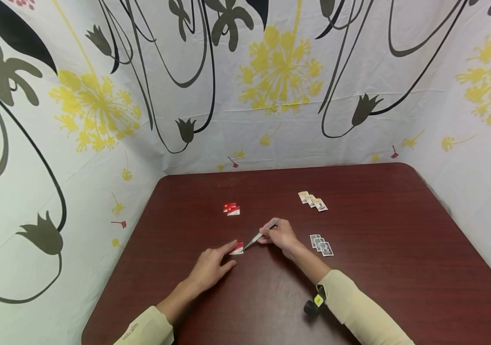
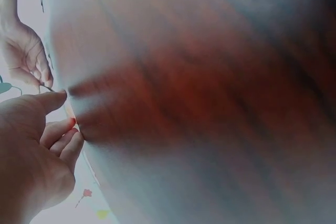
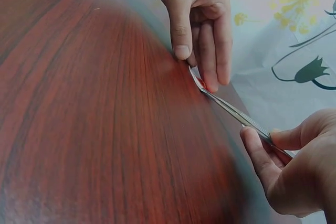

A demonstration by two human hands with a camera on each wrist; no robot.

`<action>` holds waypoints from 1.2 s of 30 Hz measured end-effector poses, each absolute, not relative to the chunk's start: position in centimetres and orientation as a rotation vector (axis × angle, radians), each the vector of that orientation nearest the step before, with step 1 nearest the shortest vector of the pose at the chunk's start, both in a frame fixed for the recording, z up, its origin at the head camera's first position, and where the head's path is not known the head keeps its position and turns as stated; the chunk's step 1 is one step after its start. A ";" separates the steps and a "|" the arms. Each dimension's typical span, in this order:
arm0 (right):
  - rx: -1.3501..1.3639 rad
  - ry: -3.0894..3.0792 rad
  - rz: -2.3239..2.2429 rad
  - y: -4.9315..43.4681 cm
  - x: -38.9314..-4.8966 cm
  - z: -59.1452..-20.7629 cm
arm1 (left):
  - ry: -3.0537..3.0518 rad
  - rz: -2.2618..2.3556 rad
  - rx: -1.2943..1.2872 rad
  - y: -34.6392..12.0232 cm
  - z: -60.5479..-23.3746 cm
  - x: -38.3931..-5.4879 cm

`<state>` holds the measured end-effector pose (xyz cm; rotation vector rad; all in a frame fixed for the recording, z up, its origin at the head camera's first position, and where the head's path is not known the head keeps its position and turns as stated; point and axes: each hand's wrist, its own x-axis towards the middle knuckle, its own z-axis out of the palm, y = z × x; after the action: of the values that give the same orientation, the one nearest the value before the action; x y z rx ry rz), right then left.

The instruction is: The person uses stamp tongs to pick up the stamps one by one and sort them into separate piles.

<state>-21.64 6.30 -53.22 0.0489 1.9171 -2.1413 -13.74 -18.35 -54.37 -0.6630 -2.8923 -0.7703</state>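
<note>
My right hand (image 1: 282,235) pinches metal tweezers (image 3: 239,116) between thumb and fingers. The tweezers' tips reach the right edge of a small red and white card (image 1: 239,248) on the table. From the other side, my left hand (image 1: 207,269) lies with its index finger extended onto that card, the thumb apart from it. In the right wrist view the left hand's fingers (image 3: 209,51) are fairly straight and partly hide the card, whose edge is lifted at the tweezers' tips. The left wrist view is hazy, and the card is barely visible there.
Behind the hands on the brown table (image 1: 379,215) lies an overlapping group of red and white cards (image 1: 231,209). At the right are a row of cream cards (image 1: 312,201) and a row of grey cards (image 1: 321,245). Patterned fabric (image 1: 228,96) hangs round the table's back and sides.
</note>
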 end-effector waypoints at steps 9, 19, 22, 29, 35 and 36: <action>0.073 1.906 -2.147 6.4 -21.3 -53.4 | -2.833 -0.774 -0.532 -18.5 -54.3 -13.6; 0.084 1.895 -2.160 6.4 -21.2 -53.3 | -2.828 -0.820 -0.476 -18.5 -54.5 -13.6; 0.088 1.898 -2.155 6.4 -21.3 -53.2 | -2.810 -0.850 -0.454 -18.5 -54.7 -13.7; 0.108 1.900 -2.155 6.5 -21.5 -53.2 | -2.791 -0.887 -0.419 -18.4 -55.0 -13.7; 0.117 1.911 -2.158 6.5 -21.8 -53.2 | -2.768 -0.898 -0.409 -18.3 -55.0 -13.6; 0.115 1.911 -2.160 6.5 -21.8 -53.2 | -2.766 -0.898 -0.409 -18.3 -55.0 -13.6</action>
<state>-21.82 6.51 -53.23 0.1150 1.9112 -2.1603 -13.55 -18.31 -55.04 -0.4092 -2.7661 -0.8982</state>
